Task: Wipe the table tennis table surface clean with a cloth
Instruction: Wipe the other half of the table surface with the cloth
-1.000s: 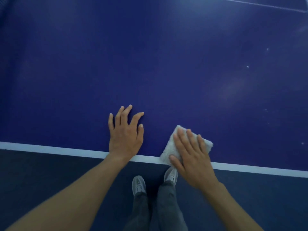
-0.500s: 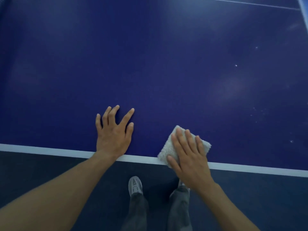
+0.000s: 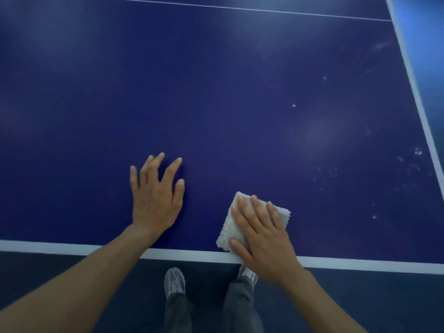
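Cloth (image 3: 229, 228) slid rightward; right hand (image 3: 264, 236) hides most of it.

Both hands palm-down, forearms bare, entering from the bottom of the view.
Left hand (image 3: 156, 203): fingers straight and spread, thumb out to the right; forearm runs in from lower left. Right hand (image 3: 262, 236): fingers straight, close together, pointing up-left, laid flat on the cloth (image 3: 229, 228); thumb at its near corner; forearm runs in from lower right.
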